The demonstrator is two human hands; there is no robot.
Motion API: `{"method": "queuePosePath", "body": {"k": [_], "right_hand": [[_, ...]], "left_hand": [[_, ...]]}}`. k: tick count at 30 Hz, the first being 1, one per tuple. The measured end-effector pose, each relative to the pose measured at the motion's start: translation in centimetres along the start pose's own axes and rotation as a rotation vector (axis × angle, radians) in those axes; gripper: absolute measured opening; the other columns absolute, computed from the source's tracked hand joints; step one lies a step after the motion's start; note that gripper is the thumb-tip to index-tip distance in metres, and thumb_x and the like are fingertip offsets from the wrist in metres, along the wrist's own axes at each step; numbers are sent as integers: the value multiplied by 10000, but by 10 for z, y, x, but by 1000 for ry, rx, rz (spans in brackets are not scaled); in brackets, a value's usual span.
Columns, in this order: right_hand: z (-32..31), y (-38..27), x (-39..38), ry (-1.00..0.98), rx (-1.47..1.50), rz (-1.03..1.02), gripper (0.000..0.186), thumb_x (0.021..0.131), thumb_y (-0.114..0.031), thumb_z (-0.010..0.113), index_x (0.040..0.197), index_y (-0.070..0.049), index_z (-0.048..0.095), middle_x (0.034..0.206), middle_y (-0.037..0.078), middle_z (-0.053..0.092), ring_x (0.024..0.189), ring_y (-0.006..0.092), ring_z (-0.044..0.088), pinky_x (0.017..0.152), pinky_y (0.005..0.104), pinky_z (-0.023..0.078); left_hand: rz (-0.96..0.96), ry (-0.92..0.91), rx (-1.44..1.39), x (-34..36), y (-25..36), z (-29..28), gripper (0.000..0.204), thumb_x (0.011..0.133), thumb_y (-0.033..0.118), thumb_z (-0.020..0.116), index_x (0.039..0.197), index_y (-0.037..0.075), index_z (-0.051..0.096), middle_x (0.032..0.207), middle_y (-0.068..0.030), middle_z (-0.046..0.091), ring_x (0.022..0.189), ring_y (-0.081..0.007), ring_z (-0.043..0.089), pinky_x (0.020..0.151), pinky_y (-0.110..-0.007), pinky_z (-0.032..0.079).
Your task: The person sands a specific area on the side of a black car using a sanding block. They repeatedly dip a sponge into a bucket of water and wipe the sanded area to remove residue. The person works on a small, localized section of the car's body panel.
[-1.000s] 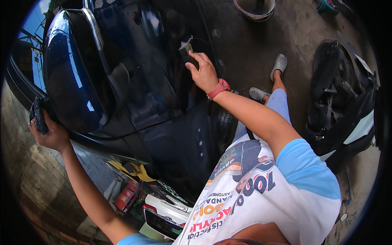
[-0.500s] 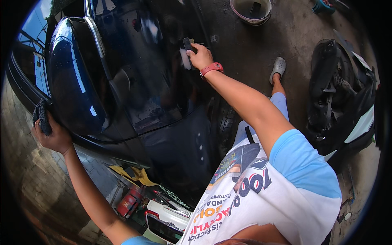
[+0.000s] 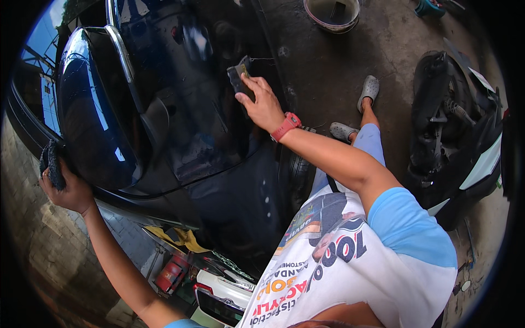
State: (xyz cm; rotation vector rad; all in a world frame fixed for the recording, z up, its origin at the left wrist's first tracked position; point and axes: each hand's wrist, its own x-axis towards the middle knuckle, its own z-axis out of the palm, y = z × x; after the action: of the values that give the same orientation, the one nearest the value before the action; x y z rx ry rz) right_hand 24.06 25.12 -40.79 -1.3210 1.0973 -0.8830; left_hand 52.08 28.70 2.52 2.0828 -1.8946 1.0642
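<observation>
My right hand (image 3: 263, 105), with a red watch on its wrist, is pressed over a small dark pad with a tan side (image 3: 238, 75), which looks like a piece of sandpaper. The pad lies against the glossy dark blue car panel (image 3: 202, 117), fingers flat on its back. At the far left, my left hand (image 3: 71, 188) grips a bunched dark cloth (image 3: 53, 164) beside the car's window edge. Between the two hands the side mirror (image 3: 98, 115) sticks out, its top reflecting the sky.
A bucket of murky water (image 3: 332, 15) stands on the dark floor at the top. On the right is a black motorcycle (image 3: 454, 120). A red extinguisher-like cylinder (image 3: 173, 272) and a white car (image 3: 227, 290) are at the bottom. A teal container (image 3: 429, 7) sits top right.
My right hand has slid the pad down and left across the panel, and a pale wet smear there no longer shows. A second shoe has come into view. My left hand hardly moved.
</observation>
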Motion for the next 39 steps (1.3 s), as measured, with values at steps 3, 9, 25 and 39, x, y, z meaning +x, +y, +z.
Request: {"method": "queuePosePath", "body": {"k": [3,9,25,39], "right_hand": [[-9,8,-1,2,22,-56,529,971,-237,751,1450,-38,647,1321,163,648,1282,372,612,1105,450,492],[0,35,42,-4,-60,161,519,971,-281,745,1425,-43,664,1284,203,665,1234,391,633,1082,449,505],[-3,18,-13,22,-27,-45,518,965,-227,746,1445,-57,651,1304,178,671,1255,383,631,1108,449,499],[2,42,26,75,-48,31,527,952,-229,757,1449,-83,658,1309,163,670,1265,373,627,1109,450,497]], "left_hand": [[-7,-25,-26,3,8,-3,194,961,153,811,1026,-18,749,1015,-113,708,952,-277,697,903,-401,528],[35,29,48,10,8,1,186,972,153,801,1050,-12,767,1041,-110,730,970,-266,708,921,-396,530],[-18,-11,3,2,8,-4,222,954,201,822,1003,-1,745,986,-113,701,948,-300,692,907,-404,528],[-27,1,-26,4,13,0,222,960,192,823,995,-8,732,986,-96,685,935,-276,691,896,-395,533]]}}
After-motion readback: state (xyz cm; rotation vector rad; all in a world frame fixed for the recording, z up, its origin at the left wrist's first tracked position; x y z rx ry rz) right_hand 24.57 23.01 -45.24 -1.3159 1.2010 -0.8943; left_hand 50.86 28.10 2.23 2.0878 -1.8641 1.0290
